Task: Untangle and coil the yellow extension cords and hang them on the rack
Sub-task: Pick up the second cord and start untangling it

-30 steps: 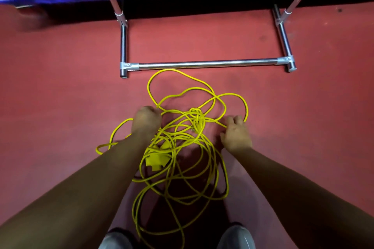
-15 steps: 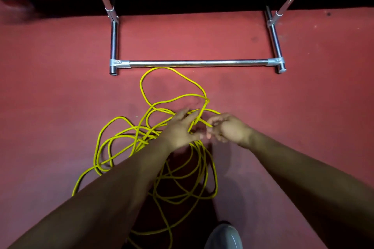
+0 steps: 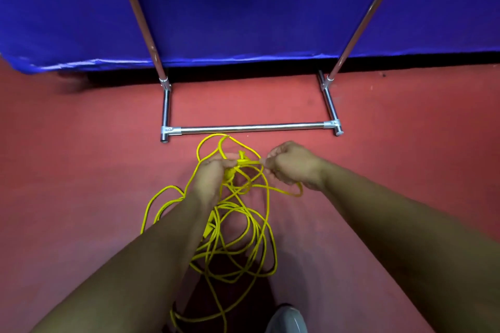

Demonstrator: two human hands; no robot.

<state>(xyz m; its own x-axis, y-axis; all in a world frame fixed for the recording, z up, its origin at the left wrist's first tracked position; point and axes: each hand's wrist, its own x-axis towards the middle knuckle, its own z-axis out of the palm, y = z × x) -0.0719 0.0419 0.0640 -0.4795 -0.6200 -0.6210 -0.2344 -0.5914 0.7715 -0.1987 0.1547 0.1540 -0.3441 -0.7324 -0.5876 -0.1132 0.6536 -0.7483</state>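
A tangle of thin yellow extension cord is lifted partly off the red floor, its loops hanging down between my forearms. My left hand grips a bunch of strands at a knot. My right hand pinches a strand that runs out of that knot, and a loop trails below it. A yellow plug block shows beside my left forearm. The chrome rack stands just beyond the cord, with its base bar on the floor and two uprights rising out of view.
A blue sheet hangs behind the rack down to the floor. Red floor spreads to both sides. My grey shoe shows at the bottom edge under the hanging loops.
Both hands have risen from the floor with the cord and moved apart, the right one pulling a strand to the right. My head has tilted up, showing more of the rack's uprights.
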